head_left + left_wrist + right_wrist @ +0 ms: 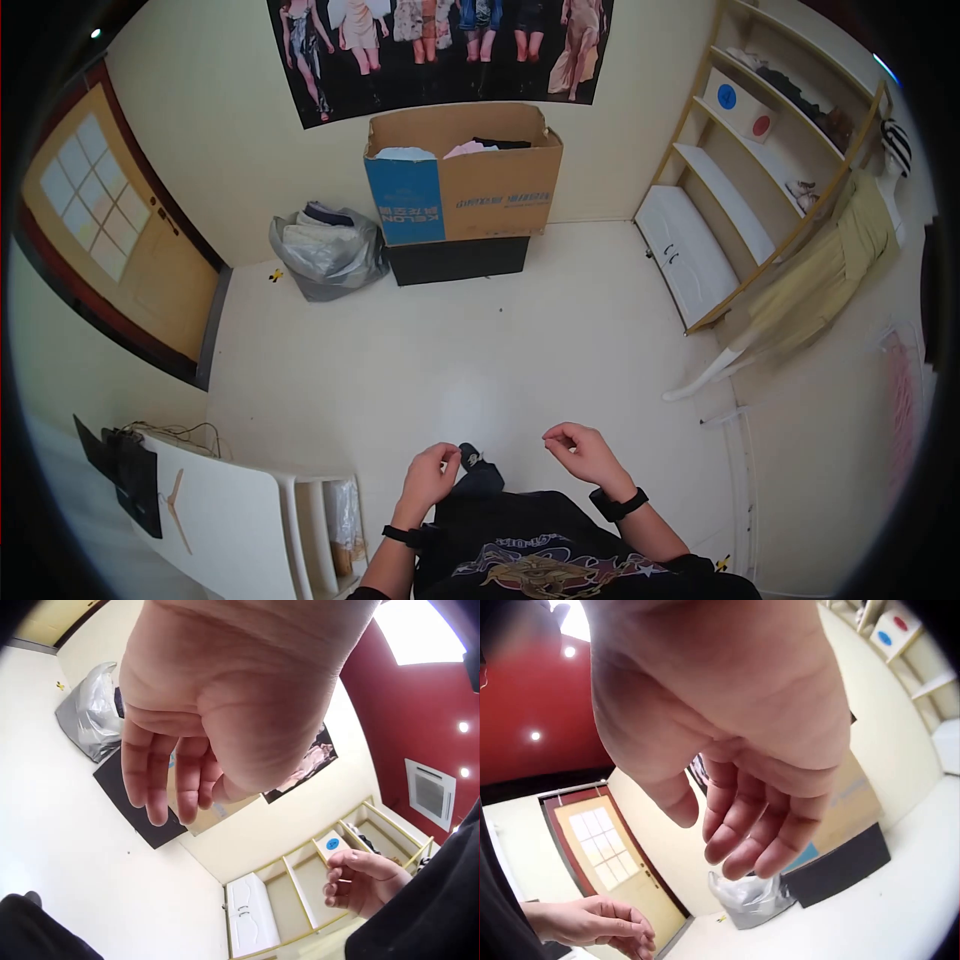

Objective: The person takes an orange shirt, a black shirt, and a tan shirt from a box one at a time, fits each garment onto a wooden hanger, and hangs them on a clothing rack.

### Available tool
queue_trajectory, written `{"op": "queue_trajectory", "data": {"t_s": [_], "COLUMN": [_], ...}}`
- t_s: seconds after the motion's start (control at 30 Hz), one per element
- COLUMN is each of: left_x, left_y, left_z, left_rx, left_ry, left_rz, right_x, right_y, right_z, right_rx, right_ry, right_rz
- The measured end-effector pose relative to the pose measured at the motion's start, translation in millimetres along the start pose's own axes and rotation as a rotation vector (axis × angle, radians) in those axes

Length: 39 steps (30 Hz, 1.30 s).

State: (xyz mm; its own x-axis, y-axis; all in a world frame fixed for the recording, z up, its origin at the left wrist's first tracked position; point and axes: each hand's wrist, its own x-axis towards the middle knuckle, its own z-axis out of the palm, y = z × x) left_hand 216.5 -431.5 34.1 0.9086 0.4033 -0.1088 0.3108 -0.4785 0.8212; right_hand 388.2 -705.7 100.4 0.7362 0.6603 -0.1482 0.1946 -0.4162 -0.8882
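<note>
Both hands hang in front of the body above the pale floor and hold nothing. My left hand (430,474) has loosely bent fingers, and its bare palm fills the top of the left wrist view. Level with it, my right hand (586,456) is also relaxed, its thumb apart from the fingers in the right wrist view. Ahead by the wall stands a large cardboard box (500,190) with a blue panel, light and dark cloth showing at its top. It rests on a black base (460,262). A grey plastic bag (335,262) stuffed with folded cloth sits left of the box.
At the left are a wooden door (130,210) and a white cabinet (220,510) bearing a clothes hanger (176,510). Along the right wall stand a shelf unit (725,205) and a mannequin in a yellowish dress (815,270). A fashion poster (440,80) hangs above the box.
</note>
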Motion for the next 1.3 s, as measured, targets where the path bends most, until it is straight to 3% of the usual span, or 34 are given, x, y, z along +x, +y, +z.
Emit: {"op": "queue_trajectory", "data": {"t_s": [0.2,0.33,0.57,0.87,0.93,1.07,1.13,1.3], "left_x": [146.0,216.3,333.4,505.3,536.3,600.9,638.2,770.6], "left_y": [55.1,34.5,8.0,61.7,69.8,63.1,43.6,49.7], "left_z": [-57.5,-73.6,-100.8,-140.0,-135.8,-129.0,-127.1,-141.9], "left_rx": [-0.041,-0.021,-0.024,-0.032,-0.036,-0.022,-0.032,-0.054], "left_ry": [-0.080,-0.052,0.041,0.209,0.207,0.147,0.166,0.109], "left_rz": [0.073,0.094,-0.100,-0.230,-0.224,-0.253,-0.164,-0.148], "right_x": [117.1,192.6,382.0,609.4,646.1,703.3,724.5,787.5], "right_y": [-22.9,-12.6,11.2,-28.3,-34.8,-20.3,-8.4,18.5], "right_z": [-28.9,-32.7,-59.0,-124.7,-140.8,-161.3,-168.4,-206.4], "right_rx": [0.055,0.213,0.261,0.318,0.202,0.280,0.301,0.203], "right_ry": [0.104,0.061,-0.024,-0.211,-0.135,-0.150,-0.128,0.025], "right_rz": [0.037,0.060,0.057,-0.061,-0.186,-0.101,-0.056,0.048]}}
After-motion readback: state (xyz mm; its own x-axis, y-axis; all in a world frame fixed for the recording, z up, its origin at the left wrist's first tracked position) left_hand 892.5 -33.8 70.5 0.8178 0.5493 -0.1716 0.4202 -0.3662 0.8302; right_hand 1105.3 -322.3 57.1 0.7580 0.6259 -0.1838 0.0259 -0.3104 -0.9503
